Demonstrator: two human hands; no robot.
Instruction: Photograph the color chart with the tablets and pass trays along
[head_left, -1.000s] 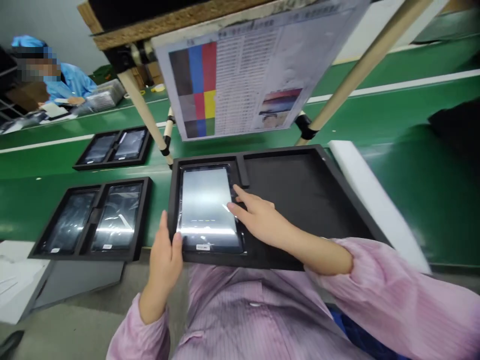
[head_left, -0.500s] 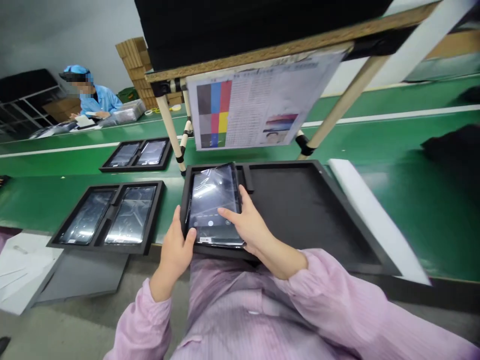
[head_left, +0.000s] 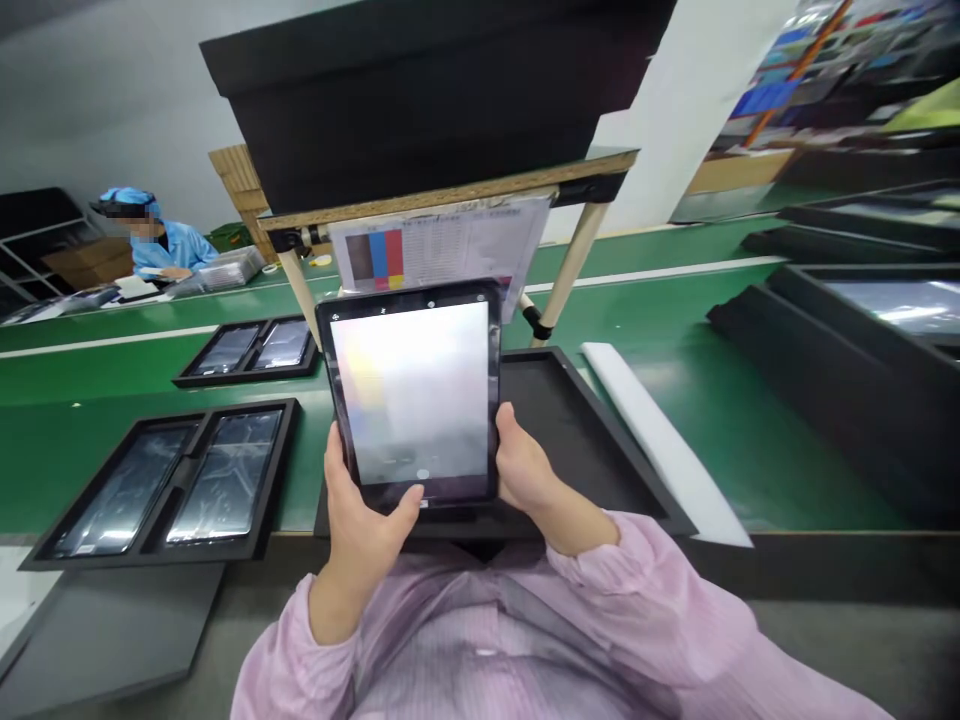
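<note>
Tablet up in both hands, screen lit

Tablet (head_left: 415, 395) is out of its tray and held upright in front of us, above the near edge of the black foam tray (head_left: 592, 430) on the green desk (head_left: 675, 330). Screen glows pale, w/ a control dot at the bottom centre. It sits between us and the colour chart (head_left: 439, 250) hanging under the wooden shelf, far side. We judge the lift-out is done; the tray's right slot shows bare, and putting the unit back looks still to come.

Left hand (head_left: 360, 520) grips the lower left corner: thumb laid across the bottom bezel, other fingers hidden behind, so we can't tell their spread. Right hand (head_left: 525, 470) clamps the right edge low down, thumb on the front rim, rest wrapped behind. Both forearms rise from pink sleeves, elbows tucked near the body.

To the left, two more trays (head_left: 161, 485) w/ tablets in them; another worker in blue sits far left.
</note>
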